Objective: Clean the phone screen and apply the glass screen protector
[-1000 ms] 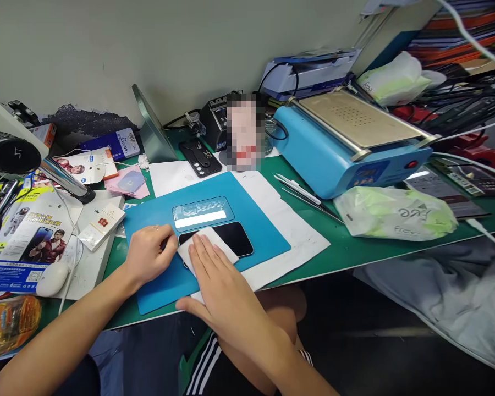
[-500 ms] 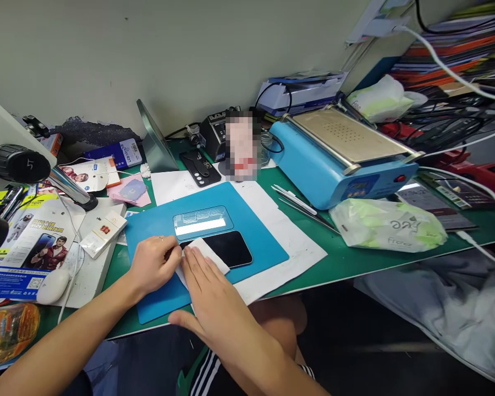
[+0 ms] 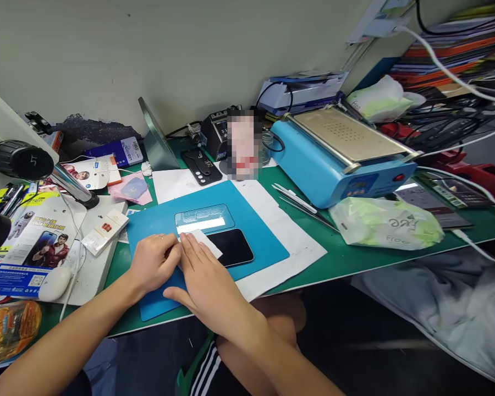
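One flat right hand [image 3: 208,283] lies on the cloth [image 3: 207,241] over the phone [image 3: 236,248]; I can't tell if my curled left hand [image 3: 153,263] grips, so soft wipes seem best.

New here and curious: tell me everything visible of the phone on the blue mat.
The phone shows a black, glossy front, rounded corners and a thin pale rim. It lies flat on the blue mat, screen up. The right hand rests on a white wipe covering its left part; whether the left hand touches it is hidden.
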Motion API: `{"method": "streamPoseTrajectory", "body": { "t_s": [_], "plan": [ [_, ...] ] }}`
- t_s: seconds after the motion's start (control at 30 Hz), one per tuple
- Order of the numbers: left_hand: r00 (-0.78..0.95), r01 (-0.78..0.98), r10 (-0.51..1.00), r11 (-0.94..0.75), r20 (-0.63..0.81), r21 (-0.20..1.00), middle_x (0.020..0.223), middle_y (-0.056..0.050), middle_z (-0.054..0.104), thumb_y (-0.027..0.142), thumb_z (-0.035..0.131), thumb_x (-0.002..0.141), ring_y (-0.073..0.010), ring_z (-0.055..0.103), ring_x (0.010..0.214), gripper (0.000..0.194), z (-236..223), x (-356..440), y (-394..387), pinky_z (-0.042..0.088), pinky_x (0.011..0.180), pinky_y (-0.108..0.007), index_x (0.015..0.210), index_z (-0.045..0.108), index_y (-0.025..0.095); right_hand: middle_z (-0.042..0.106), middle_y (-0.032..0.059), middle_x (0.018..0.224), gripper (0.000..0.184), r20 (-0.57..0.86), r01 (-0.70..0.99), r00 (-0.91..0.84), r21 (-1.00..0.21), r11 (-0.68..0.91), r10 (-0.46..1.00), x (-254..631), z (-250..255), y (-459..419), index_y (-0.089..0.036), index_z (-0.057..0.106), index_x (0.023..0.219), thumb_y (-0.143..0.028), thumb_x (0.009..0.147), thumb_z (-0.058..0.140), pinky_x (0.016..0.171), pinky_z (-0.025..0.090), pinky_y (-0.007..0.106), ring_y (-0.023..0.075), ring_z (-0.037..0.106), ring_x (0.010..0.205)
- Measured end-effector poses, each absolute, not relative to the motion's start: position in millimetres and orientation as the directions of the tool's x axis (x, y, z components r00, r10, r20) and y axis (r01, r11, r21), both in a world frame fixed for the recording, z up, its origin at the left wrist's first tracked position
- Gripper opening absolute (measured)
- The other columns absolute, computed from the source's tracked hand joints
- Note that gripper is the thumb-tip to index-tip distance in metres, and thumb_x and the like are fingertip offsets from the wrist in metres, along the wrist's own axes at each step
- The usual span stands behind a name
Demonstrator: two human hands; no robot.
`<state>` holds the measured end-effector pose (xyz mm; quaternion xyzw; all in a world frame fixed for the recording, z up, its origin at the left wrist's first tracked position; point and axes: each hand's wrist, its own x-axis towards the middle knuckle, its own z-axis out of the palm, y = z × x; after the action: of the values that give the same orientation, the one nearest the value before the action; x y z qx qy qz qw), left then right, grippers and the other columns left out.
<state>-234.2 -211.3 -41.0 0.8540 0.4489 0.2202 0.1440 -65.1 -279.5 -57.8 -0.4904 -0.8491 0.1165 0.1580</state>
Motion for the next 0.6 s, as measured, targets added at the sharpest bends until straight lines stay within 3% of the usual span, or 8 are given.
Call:
{"method": "streamPoseTrajectory", "body": {
  "t_s": [0.27,0.4,0.6],
  "plan": [
    [0.509,0.698,0.824,-0.565,0.249,0.440,0.056,0.003,0.049,0.025,0.044,0.096,-0.0124,0.046,0.053,0.029,-43,-233,-212,0.034,0.058,-0.026,0.067,0.044,0.021,0.027,0.0237,0.169,0.094,0.180,0.819,-0.447,-0.311,0.482,0.876,-64,-66,-295,0.003,0.034,0.162,-0.069,0.102,0.042,0.123,0.044,0.054,0.0373,0.033,0.158],
    [0.502,0.705,0.829,-0.557,0.245,0.439,0.054,0.003,0.046,0.027,0.043,0.099,-0.0123,0.044,0.052,0.034,-42,-234,-211,0.032,0.057,-0.027,0.065,0.039,0.021,0.028,0.0241,0.169,0.096,0.143,0.804,-0.466,-0.343,0.485,0.873,-66,-62,-282,0.004,0.034,0.161,-0.070,0.101,0.044,0.126,0.040,0.053,0.0365,0.030,0.159],
    [0.500,0.710,0.836,-0.544,0.225,0.447,0.056,0.003,0.051,0.027,0.042,0.098,-0.0125,0.047,0.053,0.033,-43,-235,-210,0.034,0.058,-0.026,0.066,0.044,0.021,0.025,0.0236,0.170,0.097,0.171,0.810,-0.458,-0.323,0.489,0.872,-69,-65,-289,0.003,0.030,0.163,-0.070,0.101,0.044,0.126,0.040,0.051,0.0357,0.028,0.160]
  ]
}}
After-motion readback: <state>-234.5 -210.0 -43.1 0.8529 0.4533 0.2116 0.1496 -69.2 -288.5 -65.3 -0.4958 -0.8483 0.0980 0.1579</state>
